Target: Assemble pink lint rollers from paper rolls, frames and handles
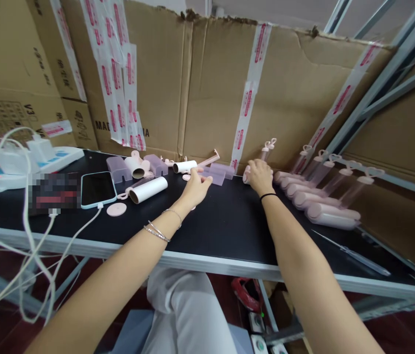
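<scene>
Close head view, forward and down across the tabletop (229,221)

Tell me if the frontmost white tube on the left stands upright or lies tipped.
Tipped: the white tube lies on its side on the black tabletop, open end facing left.

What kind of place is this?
Probably a little workshop. You can see a long black workbench, a row of matching pink pieces lined up at the right, and what looks like a screwdriver lying near them.
</scene>
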`<state>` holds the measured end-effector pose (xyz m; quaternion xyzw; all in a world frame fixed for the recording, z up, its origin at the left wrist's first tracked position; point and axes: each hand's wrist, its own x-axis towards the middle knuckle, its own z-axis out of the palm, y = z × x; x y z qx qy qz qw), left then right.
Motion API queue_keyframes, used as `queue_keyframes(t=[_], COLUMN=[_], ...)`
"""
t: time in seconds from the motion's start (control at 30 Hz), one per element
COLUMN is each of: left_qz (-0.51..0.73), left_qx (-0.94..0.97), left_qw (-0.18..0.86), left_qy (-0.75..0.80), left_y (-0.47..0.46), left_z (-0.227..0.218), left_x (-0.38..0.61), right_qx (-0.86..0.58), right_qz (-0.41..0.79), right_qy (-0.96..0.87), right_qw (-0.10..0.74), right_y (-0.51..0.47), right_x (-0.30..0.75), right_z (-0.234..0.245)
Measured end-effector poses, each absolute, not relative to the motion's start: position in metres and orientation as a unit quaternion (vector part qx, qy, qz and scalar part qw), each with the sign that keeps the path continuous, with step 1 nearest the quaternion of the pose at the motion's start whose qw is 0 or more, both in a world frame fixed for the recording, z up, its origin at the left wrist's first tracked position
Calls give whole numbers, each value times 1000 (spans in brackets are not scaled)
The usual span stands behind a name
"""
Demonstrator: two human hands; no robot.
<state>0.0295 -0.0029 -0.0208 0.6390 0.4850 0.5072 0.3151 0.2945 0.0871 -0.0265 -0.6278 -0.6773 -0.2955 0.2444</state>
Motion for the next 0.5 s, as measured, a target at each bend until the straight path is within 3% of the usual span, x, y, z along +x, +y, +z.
queue_keyframes(t=[0.1,0.17,0.23,0.3,0.37,0.43,0.5], left_qz=[498,491,483,464,425,368,314], left_qx=[650,651,655,677,719,762,791], left_qw=[298,294,279,230,150,69,4], left_qy=[490,498,510,523,530,529,525], left_y=[-3,-3,-4,-5,-8,-11,-14], left_z=[-20,-18,-13,-8,-6,-7,-8], left_x=[31,31,27,22,18,16,17], right_qx=[-602,-620,-636,-682,-748,-787,-802], right_qz=[-283,-264,-261,-251,-166,-37,44], right_qy=[-735,-727,-695,-596,-466,-400,-400], right_qw=[131,135,209,341,443,468,441], right_y=[87,86,85,84,85,86,86], right_x=[293,295,298,300,303,304,304], right_z=[-33,-36,-34,-27,-19,-13,-11])
